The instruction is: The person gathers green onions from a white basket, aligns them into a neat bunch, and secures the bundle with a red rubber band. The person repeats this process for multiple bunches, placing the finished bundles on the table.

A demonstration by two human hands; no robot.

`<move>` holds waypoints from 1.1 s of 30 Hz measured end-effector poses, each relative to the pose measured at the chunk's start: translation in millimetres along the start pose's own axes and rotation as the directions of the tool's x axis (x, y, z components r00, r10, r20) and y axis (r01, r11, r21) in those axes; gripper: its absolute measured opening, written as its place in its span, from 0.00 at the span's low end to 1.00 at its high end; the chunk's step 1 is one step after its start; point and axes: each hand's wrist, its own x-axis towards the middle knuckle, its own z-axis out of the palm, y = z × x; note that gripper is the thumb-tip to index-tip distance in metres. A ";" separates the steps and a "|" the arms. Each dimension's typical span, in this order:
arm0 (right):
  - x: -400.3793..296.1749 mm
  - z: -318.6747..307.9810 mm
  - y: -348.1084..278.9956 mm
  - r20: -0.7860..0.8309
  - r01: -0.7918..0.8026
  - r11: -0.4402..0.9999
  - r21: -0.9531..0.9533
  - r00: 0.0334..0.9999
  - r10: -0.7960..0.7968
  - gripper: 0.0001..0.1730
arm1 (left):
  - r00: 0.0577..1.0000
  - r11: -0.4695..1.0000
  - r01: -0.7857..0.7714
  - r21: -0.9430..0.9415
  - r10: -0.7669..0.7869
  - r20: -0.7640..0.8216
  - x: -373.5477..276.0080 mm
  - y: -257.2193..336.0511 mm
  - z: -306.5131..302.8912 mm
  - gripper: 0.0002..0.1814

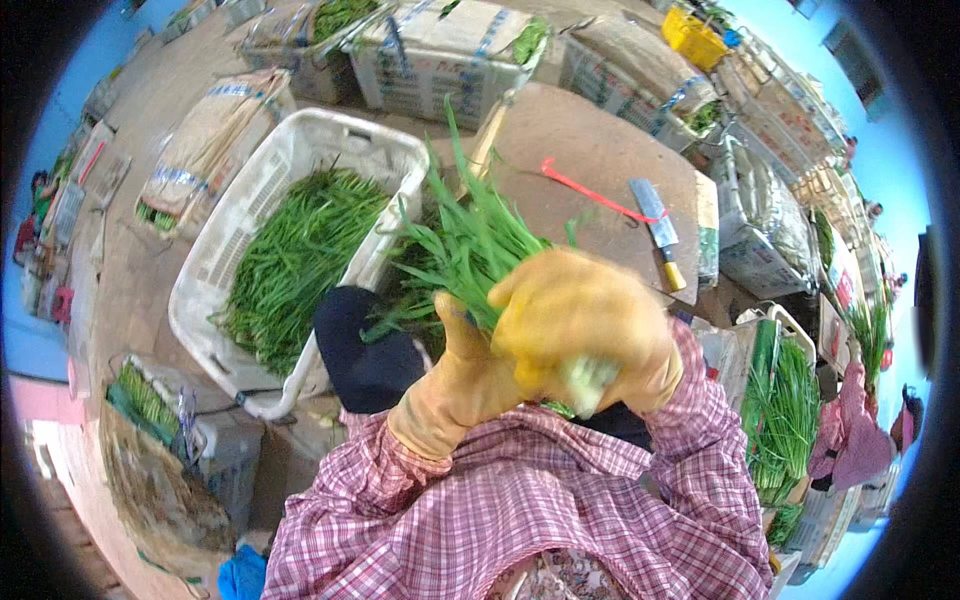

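Note:
My left hand (pixel 469 371), in a yellow rubber glove, is closed around a bunch of leafy green vegetables (pixel 484 236). Its leaves point up and left, and the pale stem ends show near my right wrist. My right hand (pixel 581 322), gloved alike and blurred, grips the same bunch from above. Beyond the hands a brown board (pixel 585 135) carries a cleaver (pixel 656 225) with a black and yellow handle. A red strip (pixel 592 193) lies on the board, one end at the cleaver's blade.
A white plastic crate (pixel 187 277) with loose greens (pixel 300 270) stands at the left, beside my knee. Covered crates (pixel 450 82) line the far side. More greens (pixel 787 412) lie at the right, near a person in pink (pixel 855 435).

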 end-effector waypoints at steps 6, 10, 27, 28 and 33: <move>-30.3 34.1 -3.1 0.216 0.088 0.995 0.036 0.972 -0.094 0.19 | 0.880 0.981 -0.002 0.192 0.093 -0.465 -2.7 2.5 19.2 0.34; -50.4 37.6 -6.0 0.155 0.001 0.975 0.224 0.987 -0.037 0.25 | 0.822 0.911 -0.165 0.378 0.339 -0.457 8.7 9.2 10.0 0.30; -26.7 -67.5 92.9 -0.344 -0.624 0.777 0.086 0.713 0.611 0.43 | 0.875 -0.134 -0.049 0.990 0.472 0.107 142.4 105.5 -27.4 0.22; -19.7 -72.9 96.4 -0.350 -0.606 0.785 0.127 0.713 0.608 0.43 | 0.898 -0.176 -0.008 0.984 0.433 0.085 155.6 106.8 -29.1 0.22; -74.9 -93.7 154.9 -0.270 -0.510 0.850 -0.132 0.843 0.464 0.33 | 0.983 -0.249 -0.007 0.969 0.178 0.053 194.3 119.8 -64.2 0.23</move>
